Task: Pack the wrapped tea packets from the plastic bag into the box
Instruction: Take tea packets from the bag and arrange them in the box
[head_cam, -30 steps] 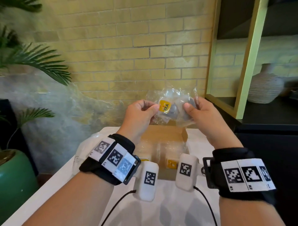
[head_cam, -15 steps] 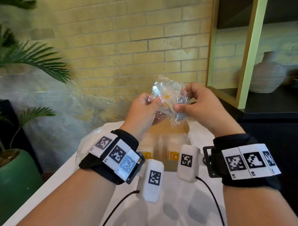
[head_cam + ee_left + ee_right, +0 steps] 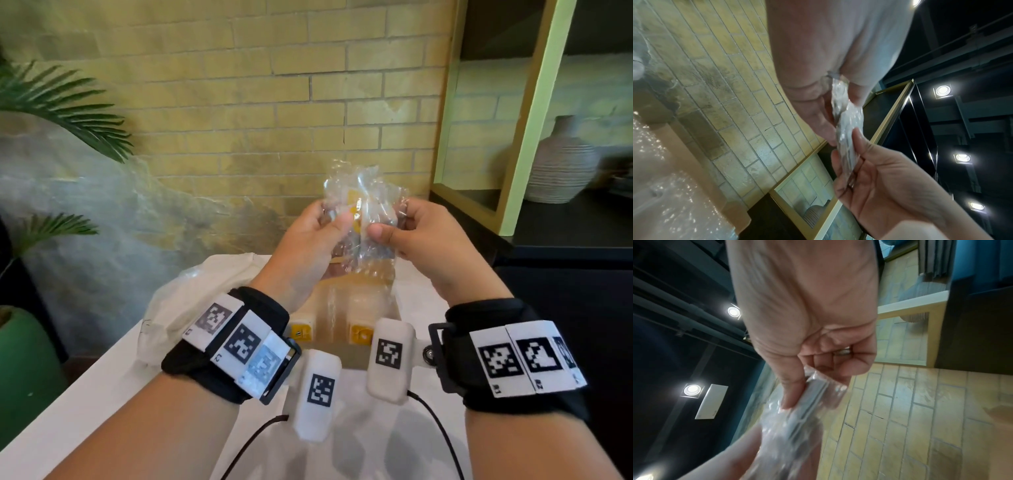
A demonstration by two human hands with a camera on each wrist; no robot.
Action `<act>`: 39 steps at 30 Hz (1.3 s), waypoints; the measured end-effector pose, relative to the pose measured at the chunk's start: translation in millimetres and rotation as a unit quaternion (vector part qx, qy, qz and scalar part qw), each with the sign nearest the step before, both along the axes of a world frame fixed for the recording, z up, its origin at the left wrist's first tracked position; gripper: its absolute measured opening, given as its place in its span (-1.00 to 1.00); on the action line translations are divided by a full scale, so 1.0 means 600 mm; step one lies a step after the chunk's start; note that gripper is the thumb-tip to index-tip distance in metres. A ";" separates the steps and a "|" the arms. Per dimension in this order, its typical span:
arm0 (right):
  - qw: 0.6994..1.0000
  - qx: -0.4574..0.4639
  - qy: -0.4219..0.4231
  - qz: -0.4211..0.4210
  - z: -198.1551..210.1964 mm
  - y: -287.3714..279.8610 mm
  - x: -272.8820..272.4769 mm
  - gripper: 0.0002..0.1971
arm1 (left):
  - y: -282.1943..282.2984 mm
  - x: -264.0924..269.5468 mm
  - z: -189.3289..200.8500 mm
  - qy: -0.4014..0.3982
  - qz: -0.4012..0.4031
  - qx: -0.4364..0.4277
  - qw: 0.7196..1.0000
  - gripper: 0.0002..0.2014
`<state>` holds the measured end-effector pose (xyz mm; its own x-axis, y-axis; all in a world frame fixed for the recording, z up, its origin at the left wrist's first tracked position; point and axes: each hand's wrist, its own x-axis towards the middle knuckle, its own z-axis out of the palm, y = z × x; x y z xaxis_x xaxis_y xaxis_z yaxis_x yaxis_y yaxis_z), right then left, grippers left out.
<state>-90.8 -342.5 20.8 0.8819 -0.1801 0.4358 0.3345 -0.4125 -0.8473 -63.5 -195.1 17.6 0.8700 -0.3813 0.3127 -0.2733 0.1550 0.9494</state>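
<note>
A wrapped tea packet [image 3: 363,205], clear crinkled film over a yellow label and grey sachets, is held upright in the air above the open cardboard box [image 3: 342,354]. My left hand [image 3: 334,217] pinches its left side and my right hand [image 3: 390,224] pinches its right side, thumbs facing me. In the left wrist view my left hand [image 3: 840,91] nips the film of the tea packet [image 3: 847,129]. The right wrist view shows my right hand [image 3: 813,386] clamped on the tea packet [image 3: 797,415]. More packets with yellow labels [image 3: 360,334] stand inside the box. The plastic bag [image 3: 191,305] lies left of the box.
The box and bag rest on a white table [image 3: 102,394] against a yellow brick wall. A green-framed shelf [image 3: 520,144] with a ribbed vase [image 3: 561,164] stands at the right. Palm leaves [image 3: 68,113] and a green pot [image 3: 24,370] are at the left.
The packet faced me flat a second ago with its yellow label showing. It now stands edge-on and crumpled, and my two hands have drawn closer together on it.
</note>
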 end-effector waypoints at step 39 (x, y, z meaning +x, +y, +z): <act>0.993 0.098 -0.046 0.039 -0.033 0.043 0.055 -0.71 | 0.165 0.156 -0.067 0.113 0.248 0.433 0.859 -0.71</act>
<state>-58.0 -316.4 1.3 0.8550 -0.2015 0.4778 0.4379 -0.2129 -0.8734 30.2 -96.4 -22.6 0.9939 0.0485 -0.0990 0.1036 -0.7188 0.6874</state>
